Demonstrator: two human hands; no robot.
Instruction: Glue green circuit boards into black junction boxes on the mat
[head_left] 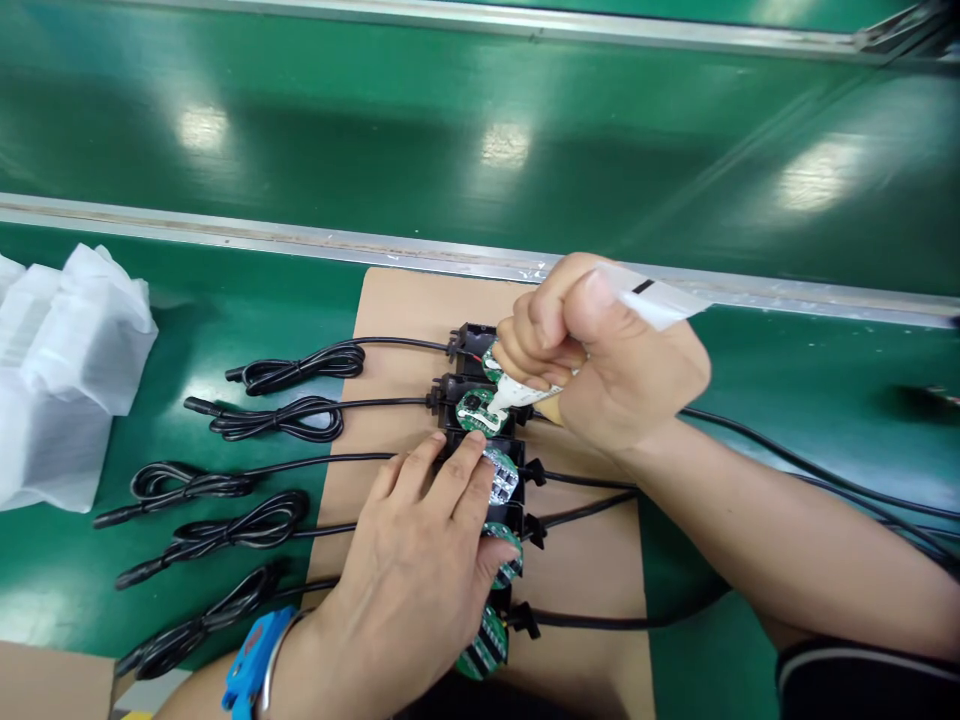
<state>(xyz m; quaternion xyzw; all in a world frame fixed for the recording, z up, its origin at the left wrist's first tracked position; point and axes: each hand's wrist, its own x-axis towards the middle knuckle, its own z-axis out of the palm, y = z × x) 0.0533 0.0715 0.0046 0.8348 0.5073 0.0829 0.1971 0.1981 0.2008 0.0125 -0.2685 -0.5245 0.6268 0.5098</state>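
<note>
My right hand (615, 345) is closed in a fist around a white squeeze tube (664, 300). Its white nozzle (514, 393) points down and left, and the tip meets a round green circuit board (474, 418) that carries a streak of white paste. Fingers stretched and slightly apart, my left hand (424, 565) lies over the row of black housings (517, 510), its fingertips by the lower edge of that board. Beside and under the left thumb are more round boards (504, 478), partly covered. The top board is mostly hidden behind my right fingers.
Coiled black cables (281, 418) run left from the housings, and other black cables (600, 622) run right. Beneath lies a tan cardboard sheet (585, 560) on the green bench. White wrapped items (67, 370) stand at left. A metal rail (300, 245) crosses behind.
</note>
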